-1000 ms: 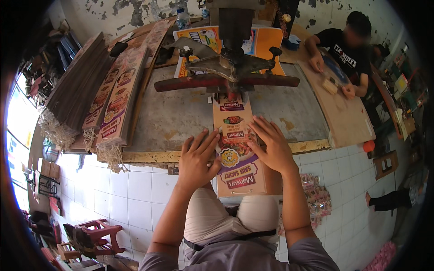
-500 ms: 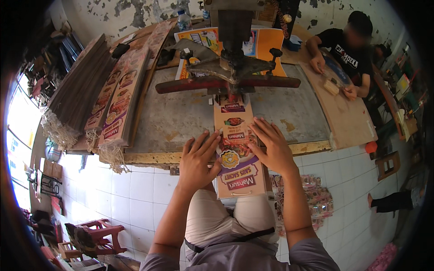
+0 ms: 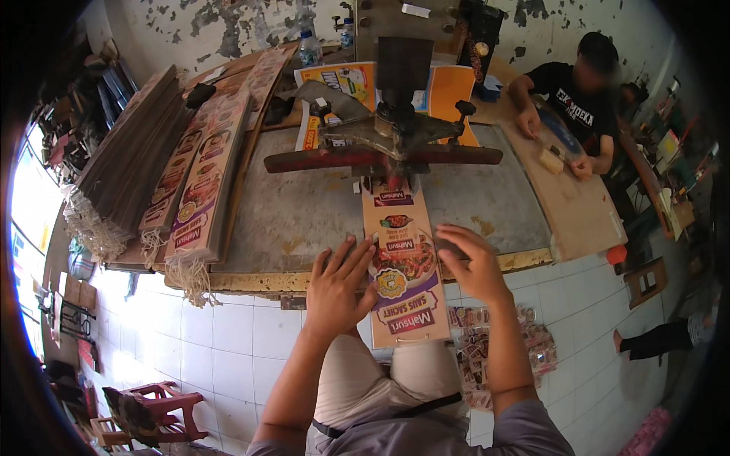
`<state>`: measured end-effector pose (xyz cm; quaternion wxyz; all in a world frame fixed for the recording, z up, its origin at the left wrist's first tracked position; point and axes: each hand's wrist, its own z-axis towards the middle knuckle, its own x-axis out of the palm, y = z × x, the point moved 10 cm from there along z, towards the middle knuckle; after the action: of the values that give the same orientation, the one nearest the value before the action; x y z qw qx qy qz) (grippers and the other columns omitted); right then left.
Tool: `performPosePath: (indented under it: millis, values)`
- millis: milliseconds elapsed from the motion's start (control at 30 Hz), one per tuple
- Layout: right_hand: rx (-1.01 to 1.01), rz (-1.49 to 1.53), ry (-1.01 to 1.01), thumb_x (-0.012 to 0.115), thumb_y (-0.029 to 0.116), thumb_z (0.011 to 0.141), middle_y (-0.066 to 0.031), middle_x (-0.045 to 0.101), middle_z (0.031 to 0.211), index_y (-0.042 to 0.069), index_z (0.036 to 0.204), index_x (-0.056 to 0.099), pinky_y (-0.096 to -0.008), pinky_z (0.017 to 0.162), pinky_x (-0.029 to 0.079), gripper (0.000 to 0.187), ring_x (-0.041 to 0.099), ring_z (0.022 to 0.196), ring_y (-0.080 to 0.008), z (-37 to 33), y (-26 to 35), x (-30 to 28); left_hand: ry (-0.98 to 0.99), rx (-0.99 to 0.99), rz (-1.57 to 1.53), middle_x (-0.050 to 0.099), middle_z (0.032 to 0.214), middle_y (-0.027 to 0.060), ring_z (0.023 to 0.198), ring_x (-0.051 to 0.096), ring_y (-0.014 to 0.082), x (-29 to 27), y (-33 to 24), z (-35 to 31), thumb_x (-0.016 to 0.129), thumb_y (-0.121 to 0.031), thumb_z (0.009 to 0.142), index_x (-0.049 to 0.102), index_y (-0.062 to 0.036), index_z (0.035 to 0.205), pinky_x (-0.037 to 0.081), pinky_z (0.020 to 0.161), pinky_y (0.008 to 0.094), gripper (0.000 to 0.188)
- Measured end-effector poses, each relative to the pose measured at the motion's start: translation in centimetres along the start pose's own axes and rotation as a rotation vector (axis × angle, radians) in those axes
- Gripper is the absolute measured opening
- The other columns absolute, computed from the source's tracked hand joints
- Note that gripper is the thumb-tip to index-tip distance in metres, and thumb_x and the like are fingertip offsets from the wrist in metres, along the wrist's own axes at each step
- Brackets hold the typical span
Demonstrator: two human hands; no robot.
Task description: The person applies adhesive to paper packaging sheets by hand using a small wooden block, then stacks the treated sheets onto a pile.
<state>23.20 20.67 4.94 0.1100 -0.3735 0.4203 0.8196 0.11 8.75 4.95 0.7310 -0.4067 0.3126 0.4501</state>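
A long printed cardboard strip (image 3: 407, 270), orange and purple, lies under a metal press (image 3: 391, 144) with its near end jutting over the table edge above my lap. My left hand (image 3: 338, 289) rests along the strip's left edge, fingers extended and touching it. On the other side my right hand (image 3: 475, 266) is slightly apart from the strip's right edge, its fingers loosely curved with nothing in them. The strip's far end sits beneath the red-edged bar of the press.
Stacks of printed strips (image 3: 201, 182) with strings hanging off their ends lie at the left, beside a brown stack (image 3: 125, 159). At the right, a person (image 3: 570, 106) works at a board (image 3: 582, 205). Printed pieces (image 3: 506, 353) cover some floor; a red stool (image 3: 167, 410) stands lower left.
My right hand has lifted off the strip and moved slightly right. My left hand stays at the left edge. The whole view has shifted slightly.
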Motion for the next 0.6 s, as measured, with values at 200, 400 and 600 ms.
performPosePath:
  millis: [200,400,600]
  values:
    - [0.173,-0.228,-0.278,0.073,0.027,0.108,-0.0151,0.075,0.138,0.005,0.133,0.075,-0.0455,0.116,0.051,0.033,0.067,0.137,-0.0354,0.0,-9.1,-10.0,-0.023,0.019,0.003,0.060,0.167,0.0044,0.153,0.055,0.0321,0.0,-0.2,0.1,0.070,-0.032,0.098,0.066,-0.0065,0.153,0.041,0.124,0.0594,0.061]
    - [0.147,-0.593,-0.442,0.069,0.026,0.109,-0.0176,0.068,0.144,0.007,0.145,0.067,-0.0507,0.114,0.050,0.040,0.063,0.136,-0.0434,3.1,-18.2,-19.6,-0.033,-0.014,-0.022,0.062,0.165,0.0037,0.153,0.055,0.0322,-0.3,0.1,0.0,0.070,-0.029,0.095,0.068,-0.0082,0.151,0.040,0.125,0.0582,0.060]
    - [0.077,-0.847,-0.555,0.068,0.024,0.110,-0.0187,0.062,0.150,0.011,0.151,0.062,-0.0533,0.119,0.046,0.044,0.059,0.139,-0.0439,6.5,-23.8,-23.6,-0.024,-0.011,-0.021,0.062,0.165,0.0032,0.153,0.055,0.0314,-0.2,0.1,0.2,0.069,-0.028,0.095,0.069,-0.0088,0.150,0.040,0.125,0.0573,0.059]
